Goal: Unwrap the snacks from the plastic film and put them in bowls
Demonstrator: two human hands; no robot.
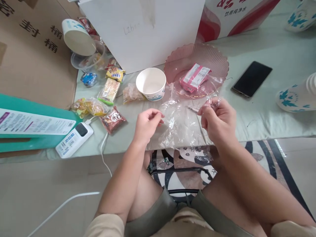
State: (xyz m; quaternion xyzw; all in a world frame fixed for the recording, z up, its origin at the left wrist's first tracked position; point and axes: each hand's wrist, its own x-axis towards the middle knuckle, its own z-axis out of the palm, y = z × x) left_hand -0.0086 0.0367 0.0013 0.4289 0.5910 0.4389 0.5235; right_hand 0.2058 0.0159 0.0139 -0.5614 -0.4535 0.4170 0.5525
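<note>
**Right hand grips clear film above the bench**

The right hand is curled, thumb and fingers drawn together, and has hold of crinkled clear film in front of a pink scalloped plate. The left hand is loosely curled with its fingertips close together; I cannot tell whether it pinches anything. Between the hands, a clear plastic bag lies crumpled at the near edge of the bench.

A pink-and-white packet lies in the plate, which sits in front of a white box. Just left of the plate stands a white paper bowl, with a small clear packet beside it.

Toward the bench's left end, a red-brown packet lies near yellow packets. At the near edge there, a white power bank leans against a teal container, and a white cable hangs over that edge.

Right of the plate lies a black phone; farther right, paper cups lie on their side.
</note>
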